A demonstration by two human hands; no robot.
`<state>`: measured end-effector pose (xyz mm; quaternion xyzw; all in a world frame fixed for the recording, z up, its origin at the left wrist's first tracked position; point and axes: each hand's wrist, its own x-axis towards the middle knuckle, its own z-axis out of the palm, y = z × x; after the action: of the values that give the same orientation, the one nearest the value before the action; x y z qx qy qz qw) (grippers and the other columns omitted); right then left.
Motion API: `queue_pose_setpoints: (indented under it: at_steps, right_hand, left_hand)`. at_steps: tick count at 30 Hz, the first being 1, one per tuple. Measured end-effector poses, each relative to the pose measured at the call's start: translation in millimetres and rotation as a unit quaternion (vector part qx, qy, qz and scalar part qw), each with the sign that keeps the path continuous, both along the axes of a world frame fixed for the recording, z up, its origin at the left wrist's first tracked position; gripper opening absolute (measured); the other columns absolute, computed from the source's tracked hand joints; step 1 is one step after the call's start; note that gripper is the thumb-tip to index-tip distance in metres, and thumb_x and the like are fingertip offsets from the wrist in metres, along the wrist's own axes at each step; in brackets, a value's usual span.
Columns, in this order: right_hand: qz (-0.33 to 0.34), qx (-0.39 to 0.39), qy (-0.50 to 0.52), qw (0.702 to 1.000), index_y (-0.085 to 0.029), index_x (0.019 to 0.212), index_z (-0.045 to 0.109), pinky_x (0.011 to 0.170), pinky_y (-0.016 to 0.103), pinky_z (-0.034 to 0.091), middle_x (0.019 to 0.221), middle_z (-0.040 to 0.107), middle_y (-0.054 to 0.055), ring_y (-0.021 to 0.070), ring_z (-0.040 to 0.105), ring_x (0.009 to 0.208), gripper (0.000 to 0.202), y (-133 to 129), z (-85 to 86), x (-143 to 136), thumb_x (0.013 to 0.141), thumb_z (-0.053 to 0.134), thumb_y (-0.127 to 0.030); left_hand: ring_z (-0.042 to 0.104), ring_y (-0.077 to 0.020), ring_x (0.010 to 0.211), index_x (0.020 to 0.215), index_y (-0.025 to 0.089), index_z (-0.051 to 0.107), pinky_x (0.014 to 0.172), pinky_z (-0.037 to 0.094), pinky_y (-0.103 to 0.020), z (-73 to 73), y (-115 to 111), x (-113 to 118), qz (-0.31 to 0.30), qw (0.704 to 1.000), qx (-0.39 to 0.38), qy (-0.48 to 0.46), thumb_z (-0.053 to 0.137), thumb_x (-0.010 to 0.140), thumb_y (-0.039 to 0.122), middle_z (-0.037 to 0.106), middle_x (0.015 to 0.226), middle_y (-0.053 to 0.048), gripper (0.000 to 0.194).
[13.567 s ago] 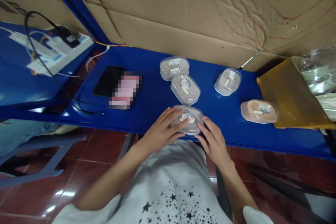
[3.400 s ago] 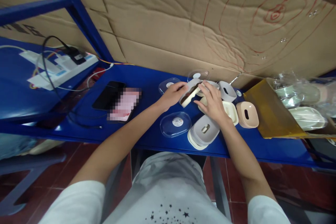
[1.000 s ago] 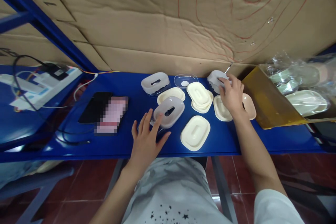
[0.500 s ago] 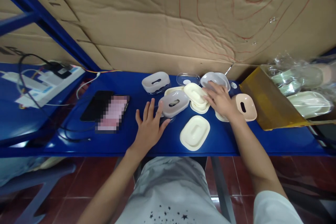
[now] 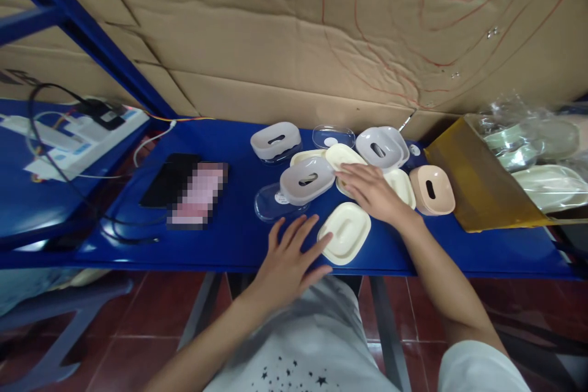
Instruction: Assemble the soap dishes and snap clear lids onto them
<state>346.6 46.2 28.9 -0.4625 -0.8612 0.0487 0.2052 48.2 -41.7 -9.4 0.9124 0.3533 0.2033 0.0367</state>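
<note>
My left hand (image 5: 289, 260), fingers spread and holding nothing, hovers at the table's front edge. Its index fingertip overlaps the left rim of a cream oval tray (image 5: 346, 234); I cannot tell whether they touch. My right hand (image 5: 372, 191) reaches over another cream oval piece (image 5: 340, 156), fingers stretched out to the left and partly hiding it. Its fingertips lie close to the right end of a grey oval dish with a slot (image 5: 301, 190). Left of that dish, partly under it, lies a clear plastic cover (image 5: 269, 203) with a round white sticker.
Behind are a grey slotted piece (image 5: 275, 141), a clear cover (image 5: 334, 136) and stacked grey dishes (image 5: 377, 148). A peach slotted box (image 5: 432, 190) stands right, beside a carton (image 5: 463, 184) of bagged pieces. Phones (image 5: 197, 194), cables and a power strip (image 5: 92, 142) lie left.
My left hand has moved away from the grey dish, down and right to the cream tray. My right hand has shifted slightly down and left, uncovering the grey dishes behind. The view has tilted slightly.
</note>
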Motion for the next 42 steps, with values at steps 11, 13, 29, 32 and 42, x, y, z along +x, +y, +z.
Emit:
queue_pose_setpoints:
  at_steps: [11, 13, 29, 32, 42]
  right_hand:
    - [0.033, 0.057, -0.042, 0.997, -0.027, 0.149, 0.064, 0.122, 0.059, 0.039, 0.164, 0.053, 0.016, 0.0379, 0.045, 0.155, 0.047, -1.7, -15.6, -16.7, 0.106, 0.065, -0.046]
    - [0.057, 0.06, -0.048, 0.995, -0.026, 0.148, 0.064, 0.124, 0.059, 0.035, 0.169, 0.049, 0.016, 0.0385, 0.039, 0.159, 0.046, -3.1, -22.2, -25.4, 0.106, 0.065, -0.045]
    - [0.152, 0.077, -0.012, 0.985, -0.022, 0.117, 0.072, 0.124, 0.05, 0.037, 0.122, 0.081, 0.006, 0.0246, 0.064, 0.141, 0.016, -67.6, -2.6, -48.5, 0.109, 0.059, -0.018]
    - [0.157, 0.053, -0.035, 0.986, -0.022, 0.124, 0.071, 0.13, 0.053, 0.034, 0.127, 0.08, 0.005, 0.0238, 0.059, 0.147, 0.024, -91.2, -15.4, -52.9, 0.109, 0.055, -0.012]
    - [0.179, 0.044, -0.008, 0.983, -0.019, 0.131, 0.071, 0.112, 0.046, 0.054, 0.134, 0.078, 0.01, 0.0229, 0.071, 0.129, 0.026, -63.5, -3.4, -65.5, 0.112, 0.056, -0.028]
  left_hand:
    - [0.053, -0.0404, 0.147, 0.138, 0.022, 0.068, 0.121, 0.035, -0.068, -10.0, -4.3, -14.1, 0.067, 0.998, 0.007, -0.001, 0.063, 0.107, 0.048, 0.058, 0.158, -0.021, 0.041]
    - [0.054, -0.0399, 0.147, 0.141, 0.022, 0.066, 0.121, 0.036, -0.066, -11.0, -4.9, -18.1, 0.077, 0.997, -0.001, -0.003, 0.064, 0.107, 0.045, 0.059, 0.157, -0.021, 0.041]
    - [0.06, -0.0391, 0.141, 0.159, 0.02, 0.044, 0.113, 0.049, -0.058, -11.0, 2.9, -58.1, 0.092, 0.993, -0.043, -0.068, 0.076, 0.099, 0.049, 0.057, 0.159, -0.022, 0.073]
    - [0.054, -0.0391, 0.147, 0.163, 0.024, 0.038, 0.112, 0.053, -0.056, -13.1, 0.5, -53.8, 0.048, 0.993, -0.077, -0.08, 0.075, 0.099, 0.054, 0.045, 0.168, -0.022, 0.08]
    - [0.05, -0.0383, 0.149, 0.145, 0.024, 0.055, 0.116, 0.052, -0.06, -4.4, -8.9, -57.6, 0.017, 0.996, -0.052, -0.074, 0.069, 0.097, 0.023, 0.04, 0.17, -0.018, 0.05]
